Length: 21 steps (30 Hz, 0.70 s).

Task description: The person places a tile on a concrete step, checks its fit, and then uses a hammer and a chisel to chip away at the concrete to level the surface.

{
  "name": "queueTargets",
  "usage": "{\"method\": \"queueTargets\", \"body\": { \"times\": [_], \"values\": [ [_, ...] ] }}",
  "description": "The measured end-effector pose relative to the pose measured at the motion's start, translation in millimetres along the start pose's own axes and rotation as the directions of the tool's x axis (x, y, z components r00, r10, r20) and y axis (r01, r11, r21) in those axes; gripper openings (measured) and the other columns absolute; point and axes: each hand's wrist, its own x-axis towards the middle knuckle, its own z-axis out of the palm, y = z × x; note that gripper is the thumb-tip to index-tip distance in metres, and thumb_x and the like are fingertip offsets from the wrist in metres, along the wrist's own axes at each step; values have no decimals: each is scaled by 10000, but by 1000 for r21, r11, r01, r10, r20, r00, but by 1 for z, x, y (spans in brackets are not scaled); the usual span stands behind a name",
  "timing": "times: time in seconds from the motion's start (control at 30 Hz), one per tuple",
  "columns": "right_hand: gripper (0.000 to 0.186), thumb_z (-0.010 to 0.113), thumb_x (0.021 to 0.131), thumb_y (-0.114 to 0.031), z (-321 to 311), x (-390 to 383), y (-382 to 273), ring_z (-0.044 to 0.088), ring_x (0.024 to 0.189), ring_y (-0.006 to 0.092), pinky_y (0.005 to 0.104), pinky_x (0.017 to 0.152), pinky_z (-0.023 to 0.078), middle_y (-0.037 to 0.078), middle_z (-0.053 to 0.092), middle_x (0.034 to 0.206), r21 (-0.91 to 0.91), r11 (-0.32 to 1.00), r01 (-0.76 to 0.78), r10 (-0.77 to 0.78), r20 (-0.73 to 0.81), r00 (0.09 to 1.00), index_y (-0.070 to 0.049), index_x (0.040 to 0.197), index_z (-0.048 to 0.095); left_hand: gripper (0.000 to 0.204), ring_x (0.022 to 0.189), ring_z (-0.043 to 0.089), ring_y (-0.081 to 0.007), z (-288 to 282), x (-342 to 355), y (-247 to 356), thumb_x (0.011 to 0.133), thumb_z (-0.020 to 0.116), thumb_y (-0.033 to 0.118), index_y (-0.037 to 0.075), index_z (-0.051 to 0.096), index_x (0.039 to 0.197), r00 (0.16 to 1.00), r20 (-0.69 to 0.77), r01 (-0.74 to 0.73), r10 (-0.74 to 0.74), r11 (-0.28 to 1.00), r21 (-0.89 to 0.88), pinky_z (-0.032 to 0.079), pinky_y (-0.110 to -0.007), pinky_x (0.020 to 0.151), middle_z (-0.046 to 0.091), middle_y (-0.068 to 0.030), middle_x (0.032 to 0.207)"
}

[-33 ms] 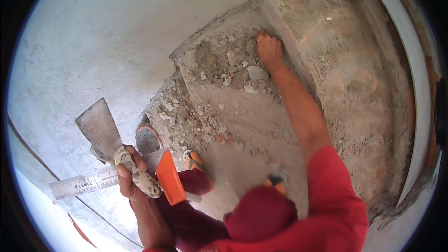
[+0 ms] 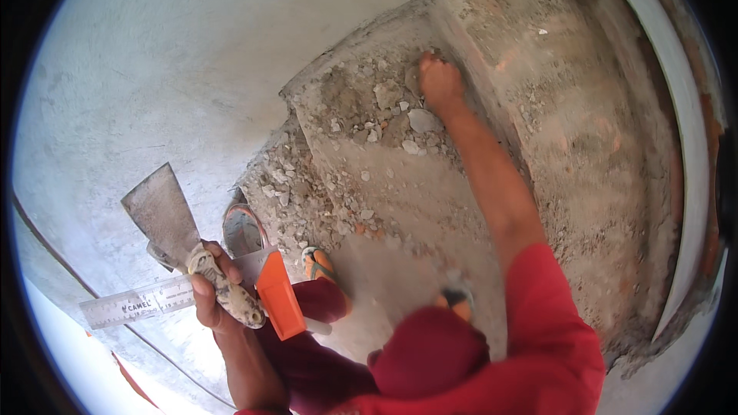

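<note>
In my left hand (image 2: 217, 292) I grip a putty knife (image 2: 165, 211) by its worn, speckled handle, its wide grey blade angled up and left. The same hand holds a try square (image 2: 280, 296) with an orange stock, its steel blade sticking out to the left behind the putty knife's handle. A grey metal piece (image 2: 161, 256) shows partly behind the putty knife. My right hand (image 2: 442, 84) reaches far forward onto a rough step (image 2: 407, 177), fingers curled down at the inner corner; what they hold, if anything, is hidden. Loose rubble (image 2: 377, 119) lies next to it.
Rough, bare steps (image 2: 569, 131) rise on the right toward a pale curved edge (image 2: 676, 107). A smooth pale wall (image 2: 184, 54) borders the steps on the left. Broken chips (image 2: 284, 184) lie along the step's left side. A grey container with a reddish rim (image 2: 247, 219) stands beside the wall.
My right hand has shifted very slightly left at the step's corner. My left hand still grips the putty knife and the try square.
</note>
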Motion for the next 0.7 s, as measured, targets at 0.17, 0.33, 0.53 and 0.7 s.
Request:
{"method": "queueTargets", "body": {
  "times": [0.17, 0.33, 0.53, 0.7],
  "values": [
    [174, 569, 905, -61, 1, -7, -81, 766, 719, 303, 367, 581, 619, 207, 747, 828, 157, 988, 2, -32, 185, 982, 18, 969, 710, 475, 595, 482, -90, -2, -1, 1, 1037, 548, 447, 7, 502, 1210, 997, -75, -35, 33, 999, -22, 438, -245, 539, 516, -29, 812],
    [139, 615, 878, -40, -9, -27, -185, 763, 705, 271, 374, 575, 622, 219, 749, 853, 297, 946, 132, -198, 203, 959, 41, 940, 709, 479, 586, 489, -96, -5, 6, 3, 1041, 538, 450, -1, 508, 1199, 999, -15, -38, 37, 999, -26, 448, -254, 535, 521, -35, 814],
    [99, 666, 851, -61, -15, -3, -172, 746, 721, 231, 336, 566, 595, 178, 739, 854, 241, 962, 131, -147, 50, 988, -5, 922, 708, 515, 771, 573, -106, -9, 2, 6, 1022, 584, 433, -17, 547, 1270, 999, -10, 49, -50, 998, -44, 481, -234, 689, 612, -49, 931],
    [96, 673, 802, -26, 13, 36, -74, 737, 752, 272, 383, 608, 592, 172, 716, 854, 128, 974, -187, 187, 12, 982, -22, 889, 715, 469, 830, 596, -111, -26, -9, 1, 1074, 502, 373, 25, 506, 1389, 1000, -8, 24, -27, 965, -262, 521, -247, 741, 670, -85, 1179]
  ]
}}
